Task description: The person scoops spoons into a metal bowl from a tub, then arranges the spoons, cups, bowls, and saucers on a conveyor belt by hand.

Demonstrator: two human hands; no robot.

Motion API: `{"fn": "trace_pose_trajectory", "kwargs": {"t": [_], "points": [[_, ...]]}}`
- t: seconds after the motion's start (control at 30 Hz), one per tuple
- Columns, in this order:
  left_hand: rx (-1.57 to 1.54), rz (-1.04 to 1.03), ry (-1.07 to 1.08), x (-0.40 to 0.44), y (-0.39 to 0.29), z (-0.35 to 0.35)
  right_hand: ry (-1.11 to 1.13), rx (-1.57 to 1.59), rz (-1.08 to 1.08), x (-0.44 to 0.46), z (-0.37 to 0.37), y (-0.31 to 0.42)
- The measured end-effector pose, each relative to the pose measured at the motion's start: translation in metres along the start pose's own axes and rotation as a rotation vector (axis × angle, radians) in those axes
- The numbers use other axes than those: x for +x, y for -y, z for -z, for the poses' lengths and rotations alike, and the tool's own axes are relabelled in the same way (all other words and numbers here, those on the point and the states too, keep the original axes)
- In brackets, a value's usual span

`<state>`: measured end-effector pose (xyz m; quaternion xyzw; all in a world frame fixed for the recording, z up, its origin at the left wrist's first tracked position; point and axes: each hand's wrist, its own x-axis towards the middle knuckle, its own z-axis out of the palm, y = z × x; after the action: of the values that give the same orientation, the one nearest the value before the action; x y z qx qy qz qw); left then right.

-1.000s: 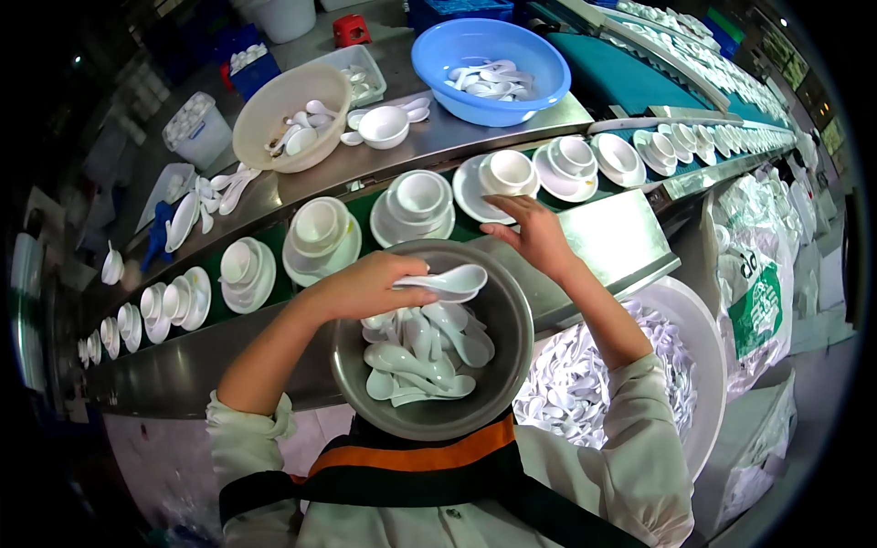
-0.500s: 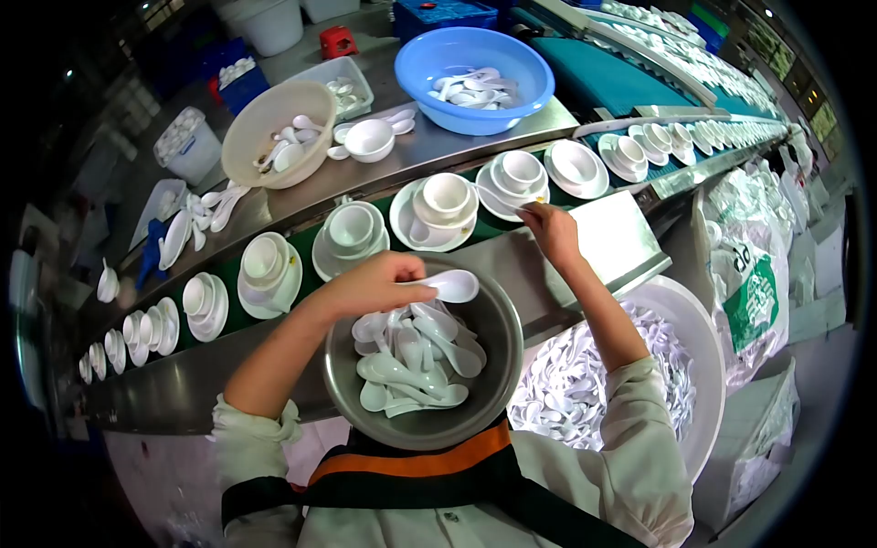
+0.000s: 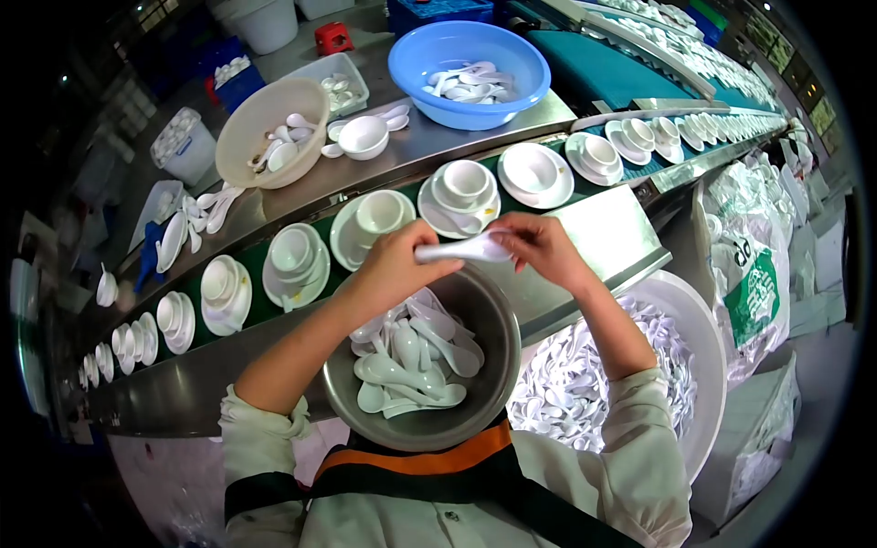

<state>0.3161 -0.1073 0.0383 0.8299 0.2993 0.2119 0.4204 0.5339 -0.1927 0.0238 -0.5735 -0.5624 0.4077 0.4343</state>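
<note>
My left hand [image 3: 402,261] grips the handle of a white spoon [image 3: 468,248] above the metal bowl. At the spoon's other end, the fingers of my right hand [image 3: 541,248] pinch its bowl. Below them, the metal bowl [image 3: 504,365] holds several more white spoons [image 3: 411,352]. Just beyond my hands, a white cup on a saucer [image 3: 461,185] sits on the green belt, with a spoon on that saucer. Another cup [image 3: 382,212] stands on its saucer behind my left hand.
Cups on saucers line the belt [image 3: 498,173] both ways. Beyond it are a blue basin [image 3: 534,87] and a beige basin [image 3: 228,151] with spoons. A large white tub [image 3: 713,384] full of spoons is at the lower right, beside a plastic bag [image 3: 756,292].
The cups and saucers have shifted left along the belt. My right hand has come back from a saucer to the spoon, and my left hand has raised that spoon slightly.
</note>
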Motion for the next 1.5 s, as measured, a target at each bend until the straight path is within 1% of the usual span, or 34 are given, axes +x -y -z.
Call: {"fn": "trace_pose_trajectory", "kwargs": {"t": [0.03, 0.07, 0.13, 0.17, 0.23, 0.33, 0.37, 0.43, 0.47, 0.5, 0.53, 0.57, 0.63, 0.67, 0.7, 0.73, 0.8, 0.83, 0.87, 0.9, 0.93, 1.0, 1.03, 1.07, 1.13, 1.17, 1.2, 1.23, 1.27, 1.33, 1.37, 1.43, 1.47, 1.5], "points": [[0.127, -0.001, -0.064, -0.004, 0.005, 0.001, -0.095, -0.011, -0.042, 0.005, 0.009, -0.011], [0.165, 0.045, -0.019, -0.013, -0.001, 0.006, -0.194, -0.073, -0.052, 0.012, 0.022, -0.034], [0.319, -0.194, 0.178, -0.029, 0.001, 0.005, -0.315, -0.323, -0.131, 0.023, 0.047, -0.063], [0.319, -0.195, 0.176, -0.038, 0.004, -0.002, -0.343, -0.404, -0.156, 0.031, 0.059, -0.085], [0.667, -0.584, 0.315, -0.052, 0.015, -0.018, -0.337, -0.511, -0.235, 0.043, 0.069, -0.102], [0.66, -0.502, 0.389, -0.051, 0.025, -0.028, -0.339, -0.468, -0.28, 0.062, 0.063, -0.11], [0.66, -0.503, 0.393, -0.049, 0.027, -0.028, -0.344, -0.439, -0.252, 0.066, 0.06, -0.11], [0.574, -0.259, 0.669, -0.042, 0.03, -0.026, -0.276, -0.494, -0.277, 0.072, 0.055, -0.106], [0.577, -0.259, 0.666, -0.042, 0.029, -0.022, -0.256, -0.508, -0.286, 0.073, 0.052, -0.098], [0.486, -0.252, 0.628, -0.042, 0.026, -0.015, -0.259, -0.505, -0.281, 0.071, 0.048, -0.089], [0.394, -0.243, 0.591, -0.043, 0.022, -0.009, -0.338, -0.767, -0.015, 0.063, 0.041, -0.078], [0.394, -0.238, 0.592, -0.042, 0.015, -0.002, -0.409, -1.02, 0.257, 0.051, 0.032, -0.064], [0.378, -0.239, 0.467, -0.034, -0.002, 0.014, -0.174, -0.515, 0.225, 0.025, 0.008, -0.008], [0.373, -0.236, 0.469, -0.03, -0.006, 0.017, 0.035, -0.269, 0.207, 0.013, -0.002, 0.012], [0.298, -0.229, 0.434, -0.025, -0.01, 0.019, 0.155, -0.205, 0.375, 0.006, -0.011, 0.016], [0.227, -0.227, 0.4, -0.021, -0.015, 0.022, 0.25, -0.223, 0.368, -0.005, -0.018, 0.026], [0.084, -0.066, 0.333, -0.017, -0.027, 0.028, 0.437, -0.234, 0.216, -0.013, -0.018, 0.033], [0.021, -0.033, 0.288, -0.016, -0.028, 0.029, 0.431, -0.24, 0.218, -0.016, -0.018, 0.03], [-0.044, 0.005, 0.241, -0.016, -0.029, 0.03, 0.404, -0.109, 0.126, -0.019, -0.018, 0.025], [-0.116, 0.064, 0.248, -0.015, -0.025, 0.028, 0.377, 0.021, 0.035, -0.02, -0.018, 0.021], [-0.116, 0.063, 0.246, -0.014, -0.021, 0.027, 0.379, 0.019, 0.036, -0.019, -0.014, 0.018], [-0.25, 0.188, 0.059, -0.01, -0.01, 0.024, 0.102, 0.008, 0.042, -0.01, -0.001, 0.01], [-0.362, 0.138, -0.02, -0.008, -0.002, 0.025, -0.05, -0.008, 0.019, 0.0, 0.011, -0.006], [-0.095, 0.017, -0.091, -0.009, -0.004, 0.033, -0.204, -0.022, -0.002, 0.015, 0.024, -0.029], [0.106, -0.138, -0.12, -0.014, -0.009, 0.039, -0.562, -0.393, 0.027, 0.042, 0.051, -0.069], [0.107, -0.139, -0.122, -0.016, -0.015, 0.038, -0.639, -0.595, 0.033, 0.053, 0.06, -0.088], [0.012, -0.074, -0.042, -0.018, -0.022, 0.037, -0.712, -0.799, 0.04, 0.061, 0.063, -0.105], [-0.083, -0.008, 0.037, -0.02, -0.028, 0.034, -0.655, -0.875, 0.046, 0.064, 0.06, -0.111], [-0.081, -0.005, 0.031, -0.019, -0.033, 0.031, -0.521, -0.891, 0.029, 0.068, 0.055, -0.116], [-0.435, 0.123, 0.041, -0.013, -0.039, 0.03, -0.451, -0.872, 0.099, 0.075, 0.048, -0.121], [-0.524, 0.119, 0.054, -0.009, -0.036, 0.032, -0.436, -0.866, 0.098, 0.074, 0.043, -0.115], [-0.653, 0.097, 0.034, 0.0, -0.03, 0.03, -0.251, -0.755, 0.099, 0.075, 0.043, -0.105], [-0.702, 0.092, 0.032, 0.005, -0.028, 0.028, -0.249, -0.756, 0.097, 0.078, 0.043, -0.108], [-0.704, 0.092, 0.034, 0.008, -0.027, 0.024, -0.188, -0.741, 0.021, 0.081, 0.041, -0.111]]}}
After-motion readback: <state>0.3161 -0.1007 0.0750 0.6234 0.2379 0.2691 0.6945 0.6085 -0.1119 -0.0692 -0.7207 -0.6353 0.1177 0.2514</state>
